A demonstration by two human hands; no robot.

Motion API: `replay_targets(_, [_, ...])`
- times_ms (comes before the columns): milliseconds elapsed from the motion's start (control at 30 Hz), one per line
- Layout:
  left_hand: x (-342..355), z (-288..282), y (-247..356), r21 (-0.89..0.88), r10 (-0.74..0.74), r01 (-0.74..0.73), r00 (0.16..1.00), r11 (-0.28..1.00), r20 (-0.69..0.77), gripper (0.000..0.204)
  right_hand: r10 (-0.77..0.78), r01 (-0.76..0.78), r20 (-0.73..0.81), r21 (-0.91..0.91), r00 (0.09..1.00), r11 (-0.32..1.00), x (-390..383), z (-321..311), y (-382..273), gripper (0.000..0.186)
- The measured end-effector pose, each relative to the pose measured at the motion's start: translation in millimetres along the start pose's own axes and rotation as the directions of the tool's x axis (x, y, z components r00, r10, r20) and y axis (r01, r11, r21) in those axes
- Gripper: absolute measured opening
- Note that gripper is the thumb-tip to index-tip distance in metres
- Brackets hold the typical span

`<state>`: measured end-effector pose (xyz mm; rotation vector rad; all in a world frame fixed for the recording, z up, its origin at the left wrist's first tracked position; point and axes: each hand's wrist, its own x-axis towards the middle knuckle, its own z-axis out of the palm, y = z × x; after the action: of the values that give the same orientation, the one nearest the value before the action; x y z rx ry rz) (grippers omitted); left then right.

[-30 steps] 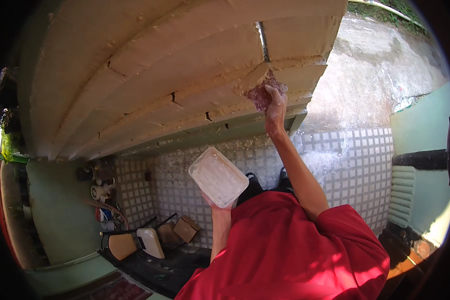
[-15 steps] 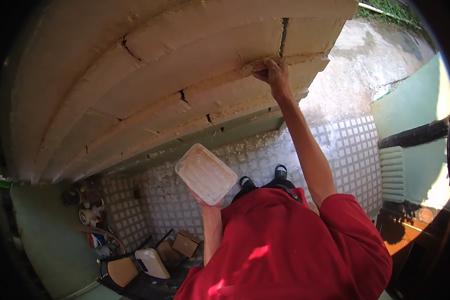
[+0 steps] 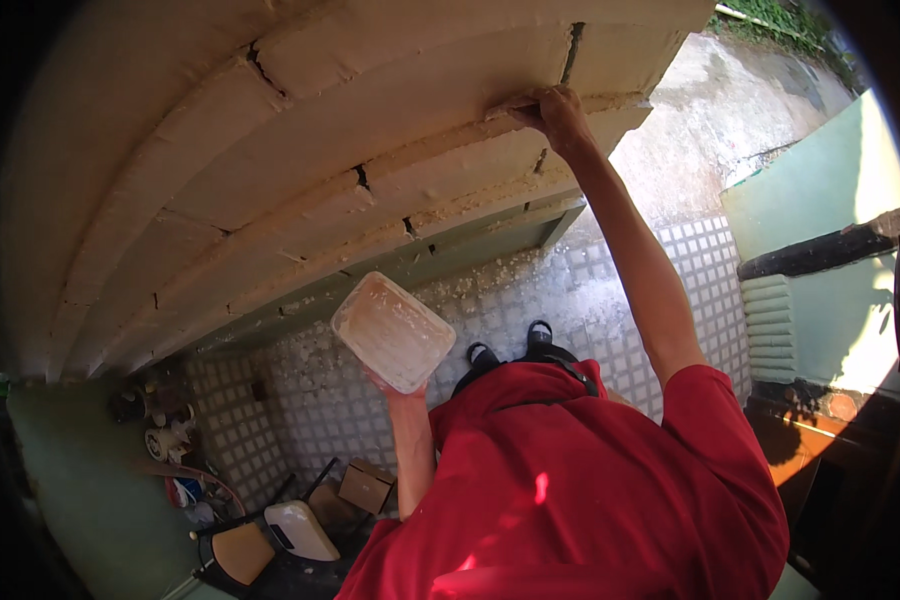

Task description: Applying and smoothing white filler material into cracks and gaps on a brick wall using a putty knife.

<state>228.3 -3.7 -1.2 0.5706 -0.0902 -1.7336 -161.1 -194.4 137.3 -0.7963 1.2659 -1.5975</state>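
A shallow rectangular tub, smeared with whitish paste, rests in my left hand, which holds it from below at its near edge. My right hand is raised against a stepped surface of pale overlapping boards. Its fingers are bent and pressed together at a ledge, just under a dark vertical gap. Something thin and pale shows at the fingertips, but I cannot make out whether it is a tool or the paste. Rough paste lines the ledges, and dark cracks break them in several places.
Below is a tiled floor spattered with white, where my feet stand. At the lower left are a chair, a cardboard box and assorted clutter. A green wall with a dark beam stands at the right.
The whole view has shifted slightly. My right hand has turned at the ledge, its fingers now more tucked in. The tub stays in my left hand.
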Motion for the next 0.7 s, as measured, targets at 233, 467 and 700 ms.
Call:
replay_targets(233, [5.5,11.7,-16.4,-0.037,-0.002,0.005,0.995,0.999,0.098,0.061,0.133,-0.109,-0.081,0.252,0.988,0.962,25.8,1.6,-8.8,0.028])
replay_targets(467, [-19.1,3.0,-23.0,-0.049,0.021,-0.015,0.991,0.999,0.131,0.06,-0.025,0.02,0.022,0.22,0.999,0.975,9.6,36.6,-74.9,0.031])
replay_targets(700, [-44.1,-9.8,-14.2,-0.026,0.068,-0.065,0.99,0.998,0.122,0.06,-0.348,0.346,0.099,0.036,0.932,0.937,-45.9,25.6,-57.8,0.027])
